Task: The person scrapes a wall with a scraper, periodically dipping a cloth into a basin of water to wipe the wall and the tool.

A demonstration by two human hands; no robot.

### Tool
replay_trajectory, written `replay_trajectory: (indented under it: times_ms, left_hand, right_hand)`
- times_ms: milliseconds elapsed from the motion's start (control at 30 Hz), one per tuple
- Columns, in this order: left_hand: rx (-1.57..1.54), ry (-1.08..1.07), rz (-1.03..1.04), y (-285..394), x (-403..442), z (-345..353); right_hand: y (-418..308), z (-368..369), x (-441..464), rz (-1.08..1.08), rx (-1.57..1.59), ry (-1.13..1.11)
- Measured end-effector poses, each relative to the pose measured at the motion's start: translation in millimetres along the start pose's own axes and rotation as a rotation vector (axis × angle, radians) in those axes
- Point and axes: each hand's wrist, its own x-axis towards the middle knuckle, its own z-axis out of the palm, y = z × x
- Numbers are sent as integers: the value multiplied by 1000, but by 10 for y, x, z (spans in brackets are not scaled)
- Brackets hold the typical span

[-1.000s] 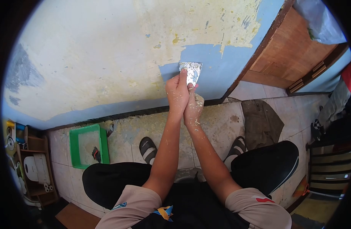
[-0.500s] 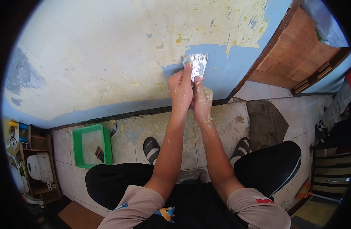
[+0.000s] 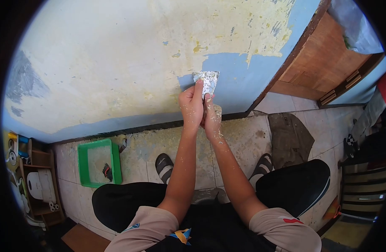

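Note:
A scraper (image 3: 209,80) with a wide metal blade, speckled with paint flakes, is against the wall (image 3: 117,54). My right hand (image 3: 212,116) is wrapped round its handle, which the fingers mostly hide, with the thumb up at the blade's base. On the blade's left side, my left hand (image 3: 191,105) grips with its thumb laid along the metal. Pale flakes stick to both hands and forearms. Blue paint (image 3: 239,75) surrounds the blade on the right, and a bare, yellowish-white area spreads to the left and above.
A green tray (image 3: 116,161) holding a dark and red object stands on the tiled floor at left. Scrapings lie along the wall's foot. A brown cloth (image 3: 289,136) is near my right foot. Wooden door (image 3: 315,54) at right, small shelf (image 3: 41,185) at far left.
Both hands and the scraper have moved down and slightly left along the wall. The grip looks the same.

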Motion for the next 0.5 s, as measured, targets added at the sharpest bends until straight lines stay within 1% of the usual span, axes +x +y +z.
replay_trajectory:
  times_ms: [67, 133, 200, 233, 300, 367, 400, 433, 467, 500]
  left_hand:
    - [3, -33, 7, -25, 7, -25]
    - [-28, -31, 9, -48, 4, -4]
    - [-55, -29, 11, -39, -3, -13]
    - [-38, -43, -6, -26, -14, -22]
    - [-20, -58, -23, 5, -32, -56]
    - [-21, -163, -131, 57, -31, -137]
    - [-20, -163, -131, 76, -24, -163]
    - [23, -215, -162, 92, -20, -191]
    - [68, -266, -193, 102, -20, -211]
    - [71, -266, -194, 94, -30, -187]
  right_hand:
    - [38, -50, 13, -5, -25, 7]
    - [-72, 29, -66, -15, -50, 10]
    - [-160, 111, -201, -125, -100, 9]
    - [-99, 44, -180, -124, -100, 8]
    - [3, -100, -128, -4, -130, -109]
    - [40, -123, -148, -8, -106, -120]
    - [40, -116, -164, -13, -83, -131]
    - [65, -107, -175, -12, -82, -130]
    - [99, -88, -188, -91, -63, -87]
    - [122, -69, -195, -170, -43, -43]
